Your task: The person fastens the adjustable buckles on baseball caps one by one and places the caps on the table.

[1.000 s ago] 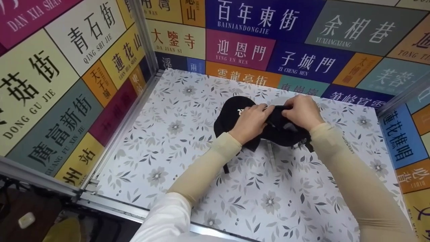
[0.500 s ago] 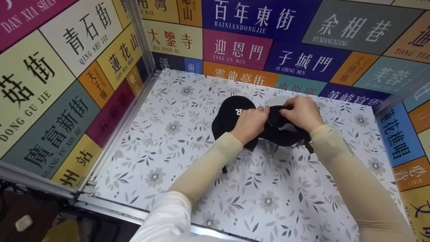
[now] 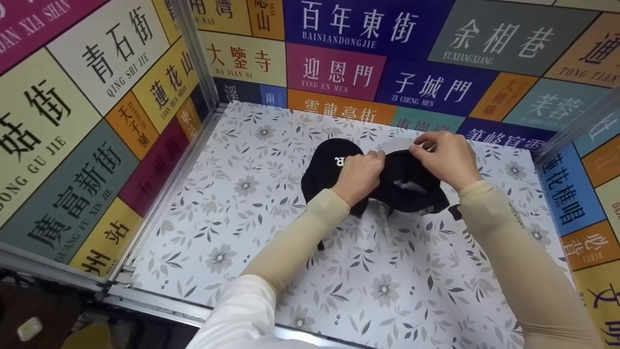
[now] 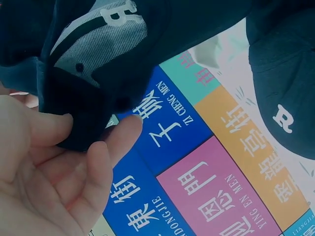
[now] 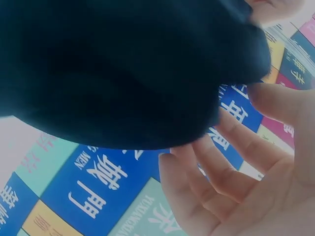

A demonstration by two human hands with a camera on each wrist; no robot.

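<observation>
In the head view, a black cap is held tipped, its hollow side toward me. My left hand pinches its edge; the left wrist view shows thumb and fingers of this hand at the dark rim, beside pale mesh backing and the stitched reverse of a white letter. At the cap's upper right edge is my right hand, thumb tip right at the rim. In the right wrist view, relaxed fingers reach behind the cap, with the thumb apart from them. A second black cap, with a white R, lies left, partly behind my left hand.
A pale grey rounded thing shows behind the held cap. Strap ends, one pale and one dark, lie near the caps. Floral cloth covers the table; sign-printed panels and metal rails border it.
My right hand has shifted slightly right and up along the held cap's rim, its fingers loosening. The cap's opening has changed shape. My left hand keeps its hold. The head view has turned slightly.
</observation>
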